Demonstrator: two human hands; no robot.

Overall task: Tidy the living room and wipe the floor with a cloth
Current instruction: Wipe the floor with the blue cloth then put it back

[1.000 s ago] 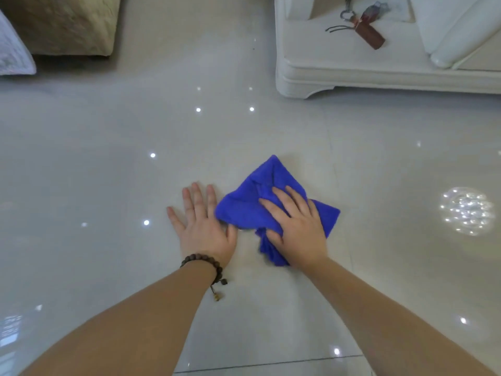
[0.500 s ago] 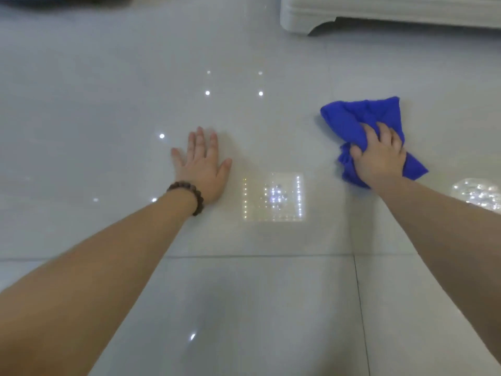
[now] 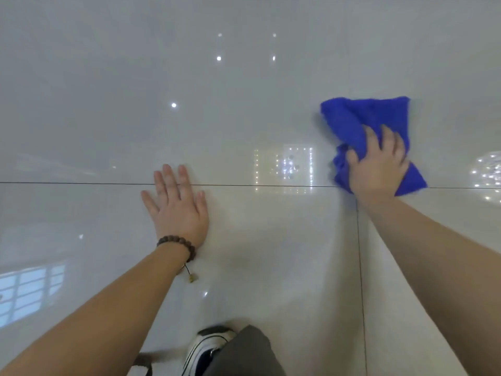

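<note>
- One crumpled bright blue microfibre cloth lies on the glossy pale tiled floor, over on my right, its near edge at the horizontal grout line.
- My right hand is on top of it, palm down, fingers bent into the folds, so that grip is clamped on the cloth; blue fabric shows beyond my fingertips and on both sides of my hand.
- My left hand lies flat on the bare tile, well apart from the cloth, all five fingers straight and spread, holding nothing; the fingertips cross the grout line.
- One dark brown beaded bracelet circles my left wrist, a small tassel hanging from it.
- Two grout lines in view: one across, one running toward me under my right forearm.
- One black-and-white sneaker at the bottom edge, with one grey trouser knee just beside it.
- Several small ceiling-light reflections dot the tile, one square cluster of them between my hands.
</note>
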